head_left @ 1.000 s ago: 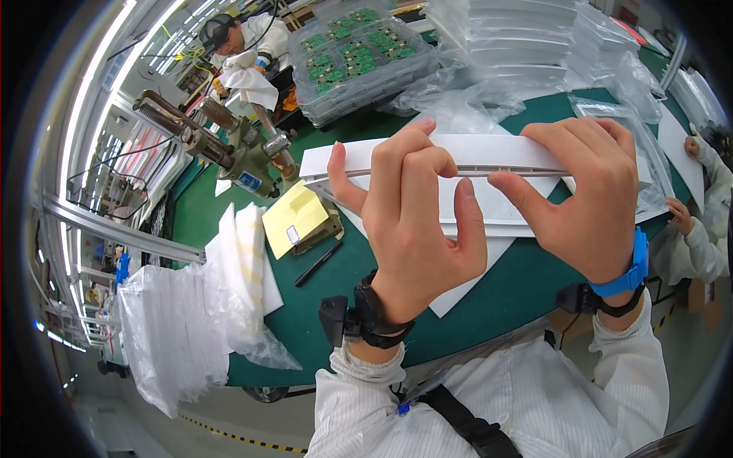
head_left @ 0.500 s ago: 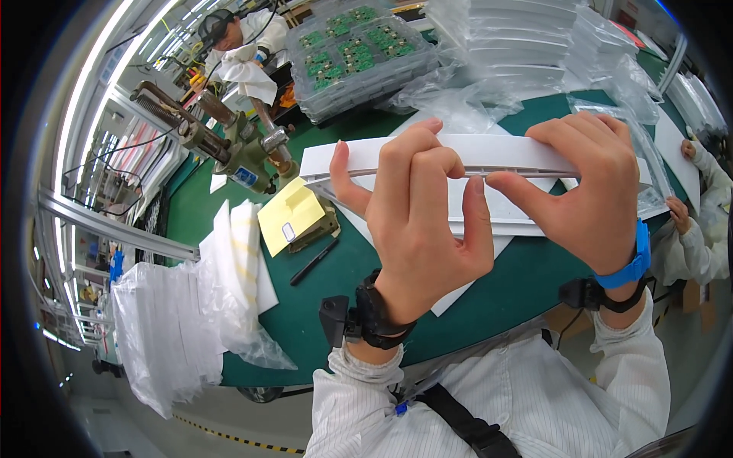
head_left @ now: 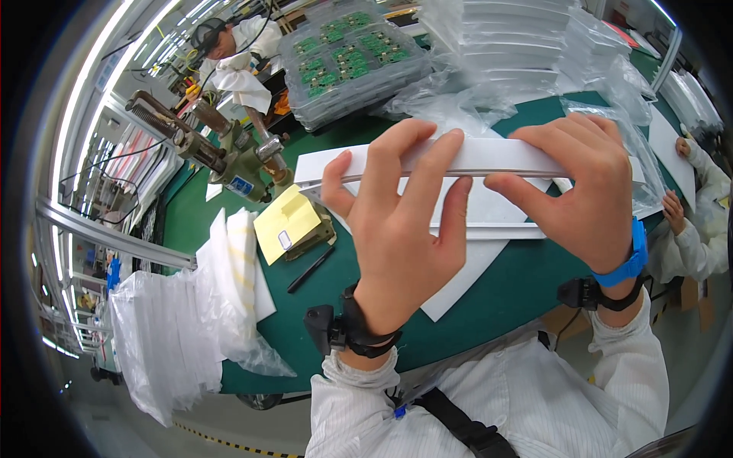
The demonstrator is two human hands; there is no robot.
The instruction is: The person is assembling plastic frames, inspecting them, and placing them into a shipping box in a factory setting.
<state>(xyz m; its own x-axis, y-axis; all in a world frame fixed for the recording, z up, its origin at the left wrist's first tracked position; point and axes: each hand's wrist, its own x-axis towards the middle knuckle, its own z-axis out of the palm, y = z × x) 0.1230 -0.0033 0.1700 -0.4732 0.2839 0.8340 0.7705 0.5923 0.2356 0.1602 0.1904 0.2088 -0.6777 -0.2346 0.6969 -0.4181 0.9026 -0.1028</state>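
Note:
A long white plastic housing (head_left: 489, 156) with a narrow seam along its near side is raised between my hands. My left hand (head_left: 405, 229) grips its left and middle part, fingers spread over the top and thumb against the near edge. On the right part, my right hand (head_left: 584, 198) has its fingers over the top and its thumb on the seam. Below the housing, a flat white piece with a ledge (head_left: 489, 229) shows between the hands. White sheet material (head_left: 462, 286) lies underneath on the green table (head_left: 366, 324).
An arbor press (head_left: 237, 156) stands left, near a yellow paper pad (head_left: 286, 225) and a black pen (head_left: 311, 269). Behind are trays of green circuit boards (head_left: 347, 65) and stacked wrapped white pieces (head_left: 508, 46). Bagged sheets (head_left: 164, 336) lie left. Another person's hand (head_left: 673, 210) is at right.
The gap along the housing's seam has narrowed. My left hand has shifted slightly left, its index finger stretching out over the top; my right hand has barely moved.

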